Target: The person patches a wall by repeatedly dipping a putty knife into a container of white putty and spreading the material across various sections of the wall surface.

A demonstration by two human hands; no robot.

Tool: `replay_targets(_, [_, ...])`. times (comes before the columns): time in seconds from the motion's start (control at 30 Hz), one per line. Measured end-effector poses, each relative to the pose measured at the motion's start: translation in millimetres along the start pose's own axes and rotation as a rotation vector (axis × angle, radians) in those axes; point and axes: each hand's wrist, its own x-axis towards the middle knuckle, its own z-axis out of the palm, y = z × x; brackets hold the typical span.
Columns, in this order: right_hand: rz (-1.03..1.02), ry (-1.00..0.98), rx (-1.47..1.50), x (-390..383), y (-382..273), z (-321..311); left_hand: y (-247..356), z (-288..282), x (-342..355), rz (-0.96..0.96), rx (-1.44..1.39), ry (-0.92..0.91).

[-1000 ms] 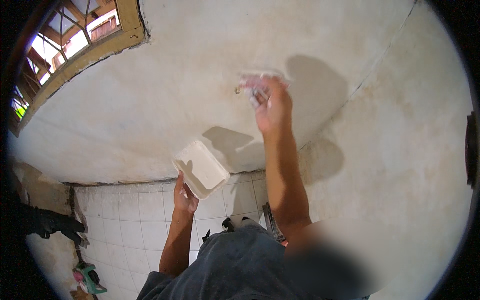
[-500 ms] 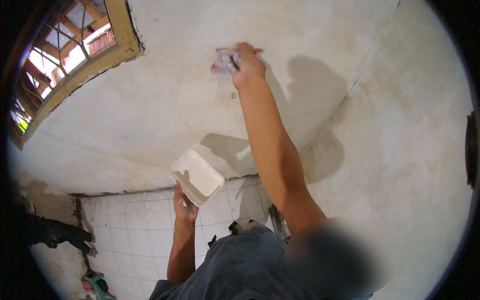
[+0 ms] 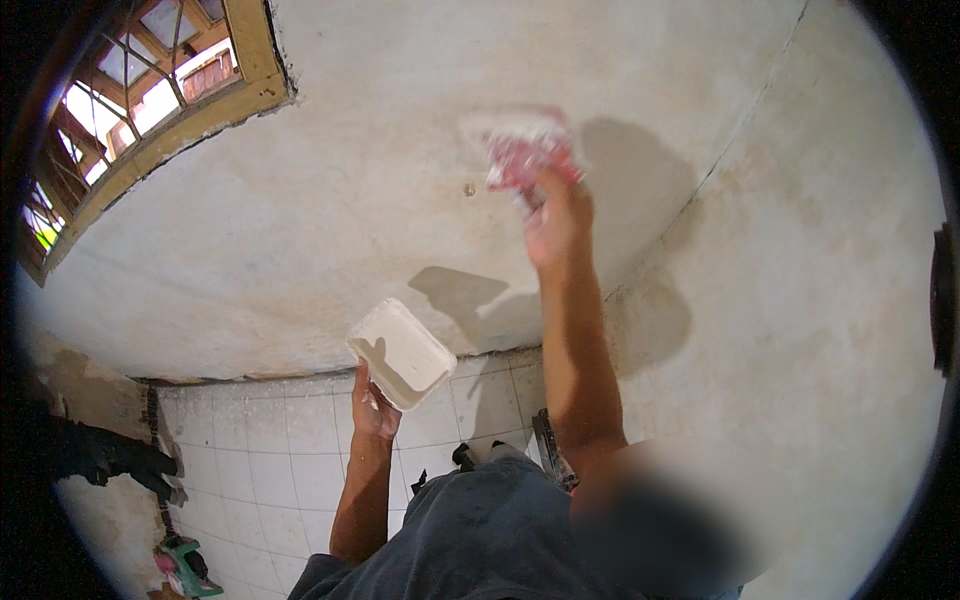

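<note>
Upper centre, my right hand [image 3: 562, 215] grips a red scraper [image 3: 532, 155], apparently smoothing; left hand [image 3: 377, 414] clasps a tray [image 3: 427, 384]; next needs even pressure.

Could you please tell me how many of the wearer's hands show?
2: the left hand, low, holding the white tray; the right hand, higher up, holding a red tool.

The 2 hands are each closed in a grip. The right hand [image 3: 558, 222], slightly blurred, is raised well above the left grip, the right forearm [image 3: 575, 345] running almost straight down beneath it. The left hand [image 3: 375, 414] grips lower and leftward, 1 digit pointing upward; below that grip, the left forearm [image 3: 363, 490] slants down and left.
</note>
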Motion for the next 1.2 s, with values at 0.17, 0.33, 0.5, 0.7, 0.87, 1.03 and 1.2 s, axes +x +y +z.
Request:
replay_targets(0.17, [0.335, 0.168, 0.011, -22.3, 65.4, -22.7, 4.3, 6.4, -2.3, -0.036, -0.018, -0.026])
replay_targets(0.33, [0.315, 0.218, 0.050, 32.7, 73.5, 2.8, 3.2, 7.4, 0.3, -0.062, -0.014, -0.055])
replay_targets(0.5, [0.176, 0.006, 0.105, 53.5, -1.4, 45.3, 7.4, 5.9, -7.6, -0.018, -0.019, 0.017])
replay_targets(0.7, [0.059, 0.149, 0.085, 17.5, 7.7, -18.2, 0.5, 2.3, -4.6, 0.018, -0.020, 0.043])
replay_targets(0.87, [0.320, 0.228, 0.101, 5.5, 70.6, -62.1, 5.6, 7.7, -6.8, 0.002, -0.026, 0.026])
replay_targets(1.03, [0.218, 0.218, 0.099, 79.0, 30.3, -17.7, 7.8, 10.3, -6.0, -0.032, -0.019, -0.012])
replay_targets(1.2, [-0.053, 0.059, 0.178, 54.4, -40.1, 8.0, 6.7, 17.8, -7.9, -0.028, -0.019, 0.006])
